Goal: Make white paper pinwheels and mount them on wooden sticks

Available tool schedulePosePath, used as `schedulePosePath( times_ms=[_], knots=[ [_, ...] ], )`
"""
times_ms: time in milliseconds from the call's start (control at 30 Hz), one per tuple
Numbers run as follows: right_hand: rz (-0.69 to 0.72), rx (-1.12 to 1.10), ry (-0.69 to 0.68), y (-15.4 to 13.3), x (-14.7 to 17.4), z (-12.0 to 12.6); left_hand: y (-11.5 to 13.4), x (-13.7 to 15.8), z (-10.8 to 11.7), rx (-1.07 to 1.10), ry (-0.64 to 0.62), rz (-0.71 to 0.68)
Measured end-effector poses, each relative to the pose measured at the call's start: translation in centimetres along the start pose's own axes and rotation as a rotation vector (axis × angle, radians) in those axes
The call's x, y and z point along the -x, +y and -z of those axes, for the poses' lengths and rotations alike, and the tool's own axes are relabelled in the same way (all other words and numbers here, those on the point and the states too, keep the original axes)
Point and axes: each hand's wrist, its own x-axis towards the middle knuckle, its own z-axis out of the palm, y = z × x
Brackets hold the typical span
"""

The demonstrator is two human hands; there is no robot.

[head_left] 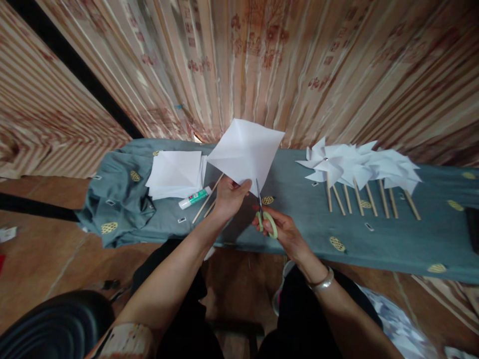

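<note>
Nearest of all, the person's right hand (286,230) is wearing a silver bracelet (321,281) at the wrist and gripping the green handles of the scissors (264,214), fingers through the loops, blades pointing up at the paper's lower corner. Just beside it, the left hand (229,197) is pinching the bottom edge of a white creased paper square (245,152), holding it up tilted above the grey-green cloth (307,219). Lying on that cloth to the left are a glue stick (194,197), two bare wooden sticks (207,199) and a stack of white paper (175,173). Further right, finished paper pinwheels (359,167) on sticks are lying in a row. Behind everything a striped curtain (262,65) is hanging.
</note>
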Motion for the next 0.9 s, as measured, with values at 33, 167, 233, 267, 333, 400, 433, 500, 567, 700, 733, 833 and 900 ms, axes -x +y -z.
schedulePosePath(
  times_ms=[33,167,233,267,333,400,433,500,567,700,733,833,900],
  knots=[
    [0.0,0.009,0.001,0.0,0.0,-0.01,0.01,0.0,-0.01,0.004,0.003,0.005],
    [-0.003,0.026,0.012,-0.03,-0.03,-0.13,0.07,0.01,-0.07,0.021,0.018,0.012],
    [-0.011,0.023,0.024,-0.07,-0.04,-0.26,0.06,0.03,-0.02,0.01,0.019,0.012],
    [-0.017,0.017,0.031,-0.08,-0.05,-0.34,0.03,0.04,0.02,0.002,0.015,0.012],
    [-0.026,0.001,0.044,-0.08,-0.07,-0.51,-0.06,0.05,0.13,-0.015,0.006,0.01],
    [-0.029,-0.01,0.056,-0.03,-0.11,-0.66,-0.16,0.04,0.22,-0.029,0.005,0.008],
    [-0.031,-0.01,0.061,0.0,-0.13,-0.71,-0.21,0.02,0.24,-0.034,0.008,0.008],
    [-0.031,-0.007,0.069,0.09,-0.18,-0.75,-0.26,-0.01,0.26,-0.034,0.016,0.01],
    [-0.027,-0.003,0.07,0.2,-0.23,-0.72,-0.24,-0.05,0.24,-0.023,0.022,0.012],
    [-0.017,-0.003,0.065,0.56,-0.34,-0.58,-0.15,-0.13,0.2,-0.022,0.017,0.018],
    [-0.016,-0.009,0.071,0.67,-0.37,-0.56,-0.13,-0.15,0.19,-0.026,0.015,0.018],
    [-0.015,-0.028,0.097,0.87,-0.42,-0.65,-0.12,-0.18,0.19,-0.026,0.019,0.02],
    [-0.02,-0.037,0.11,0.85,-0.41,-0.78,-0.12,-0.16,0.2,-0.027,0.02,0.021]
  ],
)
